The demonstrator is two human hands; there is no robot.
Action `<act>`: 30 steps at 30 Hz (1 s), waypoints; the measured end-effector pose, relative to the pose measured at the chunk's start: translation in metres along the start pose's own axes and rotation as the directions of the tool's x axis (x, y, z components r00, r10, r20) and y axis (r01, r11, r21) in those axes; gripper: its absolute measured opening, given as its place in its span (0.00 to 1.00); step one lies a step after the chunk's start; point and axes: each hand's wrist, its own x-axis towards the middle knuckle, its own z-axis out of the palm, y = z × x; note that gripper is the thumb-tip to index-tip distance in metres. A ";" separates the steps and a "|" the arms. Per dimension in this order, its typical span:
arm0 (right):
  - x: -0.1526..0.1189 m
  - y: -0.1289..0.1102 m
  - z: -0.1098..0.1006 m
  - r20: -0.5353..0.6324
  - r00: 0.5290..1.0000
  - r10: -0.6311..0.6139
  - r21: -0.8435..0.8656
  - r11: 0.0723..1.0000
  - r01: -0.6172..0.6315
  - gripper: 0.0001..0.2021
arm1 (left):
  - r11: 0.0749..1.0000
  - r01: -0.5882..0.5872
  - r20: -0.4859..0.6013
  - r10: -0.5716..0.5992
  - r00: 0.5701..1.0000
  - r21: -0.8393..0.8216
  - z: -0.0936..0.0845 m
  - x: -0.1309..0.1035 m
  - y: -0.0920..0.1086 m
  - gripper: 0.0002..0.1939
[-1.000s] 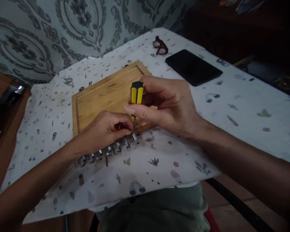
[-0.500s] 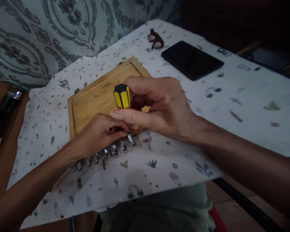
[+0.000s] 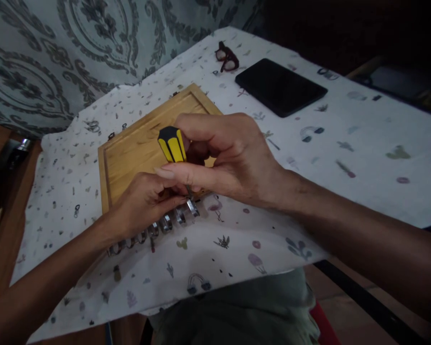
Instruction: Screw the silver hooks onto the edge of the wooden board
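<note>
My right hand (image 3: 226, 160) is closed around a screwdriver (image 3: 171, 144) with a yellow and black handle. The handle leans left at the top, and its thin shaft points down to the near edge of a wooden board (image 3: 132, 160) with a raised rim. Several shiny curved metal clips (image 3: 193, 207) line that near edge, and the shaft's lower end is by the rightmost one. Beside the shaft, my left hand (image 3: 145, 201) rests over the edge with thumb and fingers pinched together. What they pinch is hidden.
A black tablet (image 3: 280, 87) lies on the patterned white tablecloth (image 3: 366, 191) beyond my right hand. Folded dark-red glasses (image 3: 227, 57) sit to its left. A wall with ornate patterned covering (image 3: 100, 28) stands behind the table.
The screwdriver handle has tipped further left in my right hand. My left hand stays pinched at the board's edge. The whole view has shifted slightly.
</note>
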 end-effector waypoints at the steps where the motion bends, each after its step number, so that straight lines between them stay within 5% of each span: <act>1: 0.000 0.000 0.000 -0.002 1.000 -0.007 0.011 1.000 0.007 0.15 | 1.000 0.001 0.000 -0.001 1.000 -0.006 0.000 0.000 0.000 0.07; 30: 0.003 0.001 -0.001 0.050 0.997 -0.064 0.006 0.998 0.063 0.16 | 0.974 0.139 0.071 -0.129 0.989 -0.178 -0.005 0.006 -0.003 0.04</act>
